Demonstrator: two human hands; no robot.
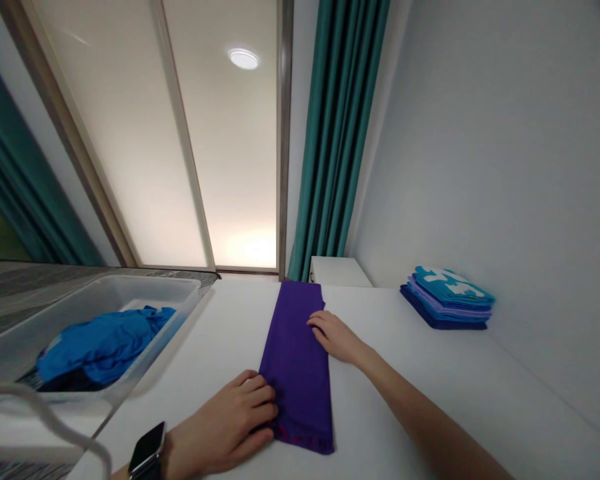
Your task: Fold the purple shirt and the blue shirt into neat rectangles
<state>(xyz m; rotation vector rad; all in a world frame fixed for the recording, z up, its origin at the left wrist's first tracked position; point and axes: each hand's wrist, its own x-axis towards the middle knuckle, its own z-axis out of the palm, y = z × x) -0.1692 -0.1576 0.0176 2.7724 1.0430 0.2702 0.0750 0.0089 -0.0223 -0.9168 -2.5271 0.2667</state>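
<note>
A purple cloth (300,360), perhaps a garment, lies folded into a long strip on the white table. My left hand (243,417) rests at its near left edge, fingertips touching the fabric, fingers slightly bent and thumb apart. A dark-screened watch (149,448) is on that wrist. Farther up the strip, my right hand (337,335) lies over the right edge with its fingers loosely laid on the cloth. A little red shows at the strip's near end. The undersides of the fingers are hidden.
A stack of folded blue and lilac cloths (447,300) sits at the right by the wall. On the left, a translucent plastic bin (185,287) holds crumpled blue fabric (100,347). A grey curved tube (55,420) crosses the lower left. A white cabinet (340,271) stands behind the table.
</note>
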